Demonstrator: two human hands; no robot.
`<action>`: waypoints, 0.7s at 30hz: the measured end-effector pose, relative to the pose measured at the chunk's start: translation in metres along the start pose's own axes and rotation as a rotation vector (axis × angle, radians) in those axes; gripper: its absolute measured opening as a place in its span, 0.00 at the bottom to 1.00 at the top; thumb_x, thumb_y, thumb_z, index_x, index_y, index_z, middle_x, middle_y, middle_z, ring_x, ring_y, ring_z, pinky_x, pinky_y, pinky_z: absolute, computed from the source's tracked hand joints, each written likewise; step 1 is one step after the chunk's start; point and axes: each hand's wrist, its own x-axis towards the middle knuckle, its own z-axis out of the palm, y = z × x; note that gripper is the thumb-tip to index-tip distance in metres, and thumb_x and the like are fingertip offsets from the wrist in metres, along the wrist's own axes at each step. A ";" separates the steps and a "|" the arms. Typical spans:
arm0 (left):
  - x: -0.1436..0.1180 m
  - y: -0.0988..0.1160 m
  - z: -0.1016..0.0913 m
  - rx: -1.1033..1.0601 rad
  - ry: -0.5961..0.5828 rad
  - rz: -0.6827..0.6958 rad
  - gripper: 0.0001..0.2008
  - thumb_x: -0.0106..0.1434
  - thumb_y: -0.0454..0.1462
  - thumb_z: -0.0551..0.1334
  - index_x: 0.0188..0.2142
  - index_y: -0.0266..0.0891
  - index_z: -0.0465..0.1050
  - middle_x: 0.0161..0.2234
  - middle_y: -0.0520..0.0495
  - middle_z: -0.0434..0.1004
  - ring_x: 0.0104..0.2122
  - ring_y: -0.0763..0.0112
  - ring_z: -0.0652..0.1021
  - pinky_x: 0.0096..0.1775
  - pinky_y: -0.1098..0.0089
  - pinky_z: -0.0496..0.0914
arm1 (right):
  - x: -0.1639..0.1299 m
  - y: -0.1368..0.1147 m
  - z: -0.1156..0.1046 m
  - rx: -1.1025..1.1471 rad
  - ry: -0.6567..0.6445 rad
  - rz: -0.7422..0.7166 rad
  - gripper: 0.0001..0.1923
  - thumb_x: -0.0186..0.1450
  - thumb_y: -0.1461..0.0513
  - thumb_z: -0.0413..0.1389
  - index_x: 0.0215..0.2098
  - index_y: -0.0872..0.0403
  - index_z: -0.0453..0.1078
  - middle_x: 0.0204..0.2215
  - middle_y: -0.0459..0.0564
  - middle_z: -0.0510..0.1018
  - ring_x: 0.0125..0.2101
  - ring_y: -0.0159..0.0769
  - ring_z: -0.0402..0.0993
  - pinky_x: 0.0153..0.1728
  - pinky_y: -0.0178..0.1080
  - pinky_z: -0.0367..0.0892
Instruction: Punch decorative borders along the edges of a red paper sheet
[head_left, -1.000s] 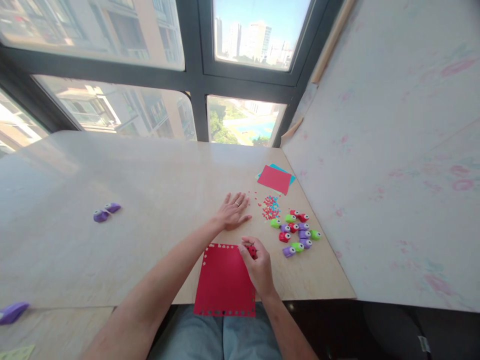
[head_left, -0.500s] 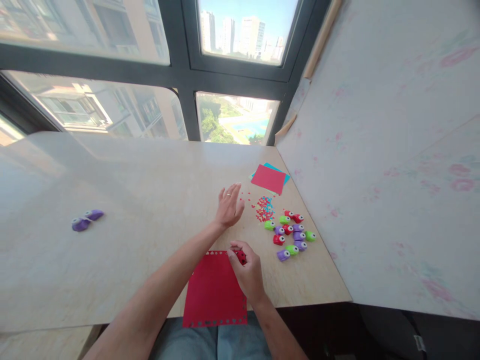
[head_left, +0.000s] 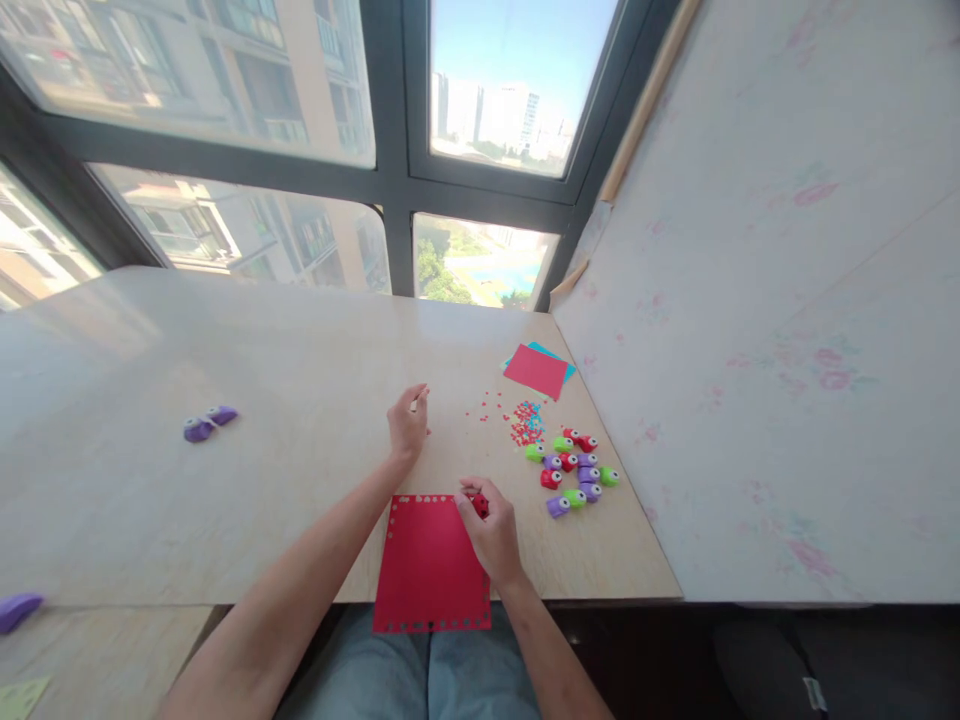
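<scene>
My right hand (head_left: 495, 530) is closed around a small red craft punch (head_left: 481, 505), at the top right corner of a red sheet of card (head_left: 433, 565). Small punched holes run along the card's top and bottom edges, with a few at the upper left; its lower edge overhangs the table above my lap. Left of the confetti, my left hand (head_left: 407, 428) hovers over or rests on the table with its fingers curled inward. What lies between those fingers, if anything, I cannot make out. Punched-out red and blue confetti (head_left: 528, 424) lies in a heap on the table.
Several red, green and purple craft punches (head_left: 577, 470) are grouped at the right. Coloured card sheets (head_left: 537, 370) lie behind the confetti. Two purple punches (head_left: 210, 423) sit far left, and a purple object (head_left: 18, 611) is at the lower left edge. A papered wall (head_left: 750, 350) borders the right.
My left hand has drawn back leftward from beside the confetti, its fingers going from spread to curled. My right hand keeps its grip on the punch at the card. The view has shifted slightly.
</scene>
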 end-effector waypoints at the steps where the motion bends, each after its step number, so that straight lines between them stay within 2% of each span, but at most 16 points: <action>1: 0.001 -0.002 -0.009 0.035 0.005 0.015 0.21 0.65 0.46 0.55 0.49 0.34 0.73 0.34 0.43 0.77 0.18 0.76 0.71 0.20 0.75 0.62 | 0.000 0.000 0.000 -0.005 0.001 -0.003 0.11 0.63 0.58 0.55 0.42 0.54 0.73 0.33 0.51 0.81 0.35 0.39 0.78 0.39 0.39 0.72; 4: 0.004 -0.011 -0.038 0.171 0.020 0.079 0.21 0.66 0.48 0.53 0.42 0.34 0.76 0.23 0.47 0.74 0.21 0.71 0.72 0.25 0.73 0.62 | -0.001 -0.001 0.000 -0.013 0.004 -0.006 0.12 0.63 0.57 0.55 0.41 0.54 0.73 0.34 0.52 0.81 0.36 0.41 0.78 0.40 0.41 0.72; 7: 0.006 -0.019 -0.071 0.382 0.066 0.068 0.21 0.67 0.47 0.50 0.31 0.38 0.77 0.23 0.47 0.74 0.25 0.67 0.74 0.28 0.70 0.61 | -0.002 -0.001 -0.002 -0.015 -0.005 0.000 0.14 0.63 0.55 0.55 0.41 0.55 0.73 0.35 0.54 0.81 0.37 0.42 0.78 0.40 0.42 0.72; 9: 0.008 -0.025 -0.096 0.519 0.119 0.036 0.22 0.67 0.46 0.49 0.29 0.39 0.77 0.22 0.47 0.74 0.25 0.65 0.74 0.31 0.69 0.61 | -0.003 0.000 -0.003 -0.032 -0.021 0.000 0.15 0.62 0.54 0.56 0.41 0.55 0.74 0.35 0.54 0.81 0.37 0.43 0.78 0.41 0.43 0.72; 12: 0.012 -0.035 -0.138 0.652 0.201 0.090 0.17 0.66 0.41 0.50 0.39 0.38 0.77 0.25 0.47 0.75 0.29 0.63 0.75 0.41 0.64 0.64 | -0.003 0.003 -0.005 -0.052 -0.039 -0.001 0.16 0.62 0.52 0.56 0.41 0.55 0.74 0.35 0.55 0.81 0.36 0.44 0.78 0.41 0.45 0.72; 15: 0.015 -0.048 -0.182 0.750 0.255 0.203 0.19 0.63 0.36 0.52 0.52 0.35 0.70 0.36 0.42 0.77 0.41 0.59 0.76 0.52 0.60 0.60 | -0.002 0.007 -0.006 -0.063 -0.050 0.002 0.18 0.62 0.51 0.55 0.41 0.55 0.73 0.36 0.56 0.81 0.37 0.46 0.78 0.40 0.46 0.72; 18: 0.015 -0.061 -0.222 0.846 0.335 0.236 0.22 0.61 0.35 0.53 0.55 0.34 0.66 0.50 0.36 0.72 0.53 0.54 0.69 0.55 0.57 0.57 | -0.001 0.008 -0.005 -0.081 -0.057 0.009 0.19 0.62 0.49 0.55 0.42 0.55 0.73 0.36 0.56 0.80 0.37 0.47 0.77 0.41 0.47 0.72; 21: 0.018 -0.074 -0.254 0.881 0.431 0.176 0.25 0.60 0.33 0.54 0.58 0.32 0.63 0.56 0.34 0.67 0.57 0.52 0.66 0.56 0.56 0.58 | 0.001 0.006 -0.004 -0.124 -0.068 0.024 0.21 0.61 0.48 0.55 0.41 0.54 0.73 0.37 0.57 0.80 0.38 0.48 0.77 0.42 0.49 0.71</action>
